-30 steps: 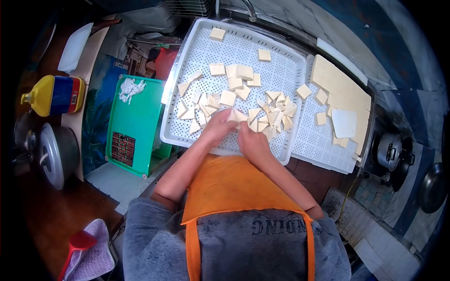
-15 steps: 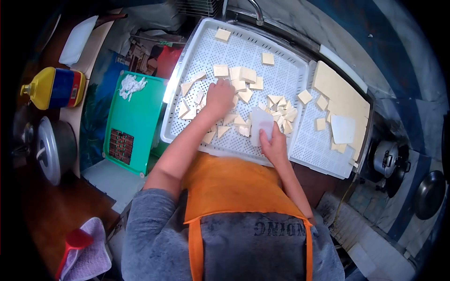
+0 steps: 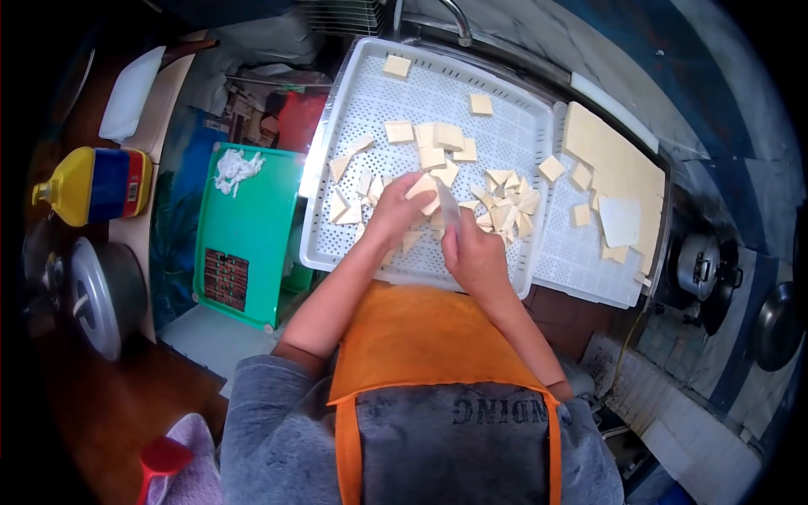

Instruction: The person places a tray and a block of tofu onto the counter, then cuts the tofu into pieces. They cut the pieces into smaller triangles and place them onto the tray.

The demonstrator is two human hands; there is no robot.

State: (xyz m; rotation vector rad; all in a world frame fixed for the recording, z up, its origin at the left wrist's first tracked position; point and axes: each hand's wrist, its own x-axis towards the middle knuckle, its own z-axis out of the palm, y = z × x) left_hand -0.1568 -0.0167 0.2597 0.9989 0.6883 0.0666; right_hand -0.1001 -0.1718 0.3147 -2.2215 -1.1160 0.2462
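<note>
My left hand (image 3: 392,212) grips a pale square of tofu (image 3: 423,192) over a white perforated tray (image 3: 438,82). In my right hand (image 3: 480,254) is a translucent white plastic scraper (image 3: 449,207), held upright with its edge right at the tofu square. Below and around both hands lie cut tofu triangles, including a heap of triangles (image 3: 508,204) just right of the scraper. Beyond the left hand, several uncut squares (image 3: 433,157) are clustered, some overlapping. My palms and the undersides of the pieces are hidden.
A second perforated tray (image 3: 547,263) on the right carries a large tofu slab (image 3: 619,156), loose squares and a white plastic sheet (image 3: 621,222). A faucet (image 3: 464,34) hangs behind the trays. To the left are a green table (image 3: 252,223), a lidded pot (image 3: 97,286) and a yellow jug (image 3: 80,187).
My left hand has come up from the pieces with a tofu square. My right hand has moved left, bringing the scraper from above the tray to that square.
</note>
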